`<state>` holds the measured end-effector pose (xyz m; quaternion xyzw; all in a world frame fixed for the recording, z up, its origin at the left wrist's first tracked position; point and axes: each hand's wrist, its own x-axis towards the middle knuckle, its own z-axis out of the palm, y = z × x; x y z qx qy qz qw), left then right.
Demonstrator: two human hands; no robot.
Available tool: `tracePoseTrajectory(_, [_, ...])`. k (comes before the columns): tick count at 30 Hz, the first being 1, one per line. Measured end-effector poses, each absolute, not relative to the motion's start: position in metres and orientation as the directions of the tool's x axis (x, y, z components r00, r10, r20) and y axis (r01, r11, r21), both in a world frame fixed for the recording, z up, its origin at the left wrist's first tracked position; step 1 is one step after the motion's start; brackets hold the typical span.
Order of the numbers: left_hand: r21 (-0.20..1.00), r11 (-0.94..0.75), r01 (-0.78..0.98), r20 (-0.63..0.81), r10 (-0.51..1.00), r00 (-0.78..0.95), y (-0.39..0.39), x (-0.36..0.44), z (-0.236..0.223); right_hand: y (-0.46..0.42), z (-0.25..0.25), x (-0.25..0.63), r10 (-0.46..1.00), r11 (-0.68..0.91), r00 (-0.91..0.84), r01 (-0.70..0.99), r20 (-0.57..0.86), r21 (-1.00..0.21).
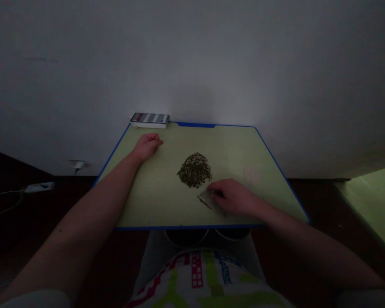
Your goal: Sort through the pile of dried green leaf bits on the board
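A loose heap of small dark green-brown grains (195,170), perhaps beans or seeds, lies mid-table. Below and right of it, my right hand (232,197) is closed on a thin, pale, see-through flat card (213,203), tilted against the tabletop. A short line of the same grains (204,202) runs along the card's left edge, apart from the heap. My left hand (147,146) rests as a loose fist on the table's left side, away from the heap, with nothing visible in it. A patch of pale pinkish grains (250,174) is spread to the right.
The pale yellow-green table (167,209) has a blue rim and stands against a grey wall (192,55). A phone (150,117) lies on a white box (150,125) at the back left corner. Round dark containers (186,236) show under the front edge. A power strip (40,187) is at left.
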<state>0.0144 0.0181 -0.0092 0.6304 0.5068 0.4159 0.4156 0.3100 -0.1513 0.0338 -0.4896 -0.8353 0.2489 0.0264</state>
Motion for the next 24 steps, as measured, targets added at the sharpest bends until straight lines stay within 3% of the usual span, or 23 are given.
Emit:
tracePoseTrajectory(11, [0.948, -0.147, 0.283, 0.11, 0.984, 0.142, 0.018, 0.014, -0.01, -0.177, 0.033, 0.282, 0.782, 0.468, -0.592, 0.764, -0.194, -0.444])
tracePoseTrajectory(18, [0.936, -0.17, 0.307, 0.13, 0.98, 0.147, 0.02, 0.013, -0.011, -0.164, 0.036, 0.287, 0.784, 0.462, -0.61, 0.697, -0.115, -0.548])
tracePoseTrajectory(24, [0.936, -0.174, 0.306, 0.13, 0.979, 0.158, 0.02, 0.013, -0.011, -0.132, 0.036, 0.291, 0.832, 0.473, -0.551, 0.766, -0.067, -0.435])
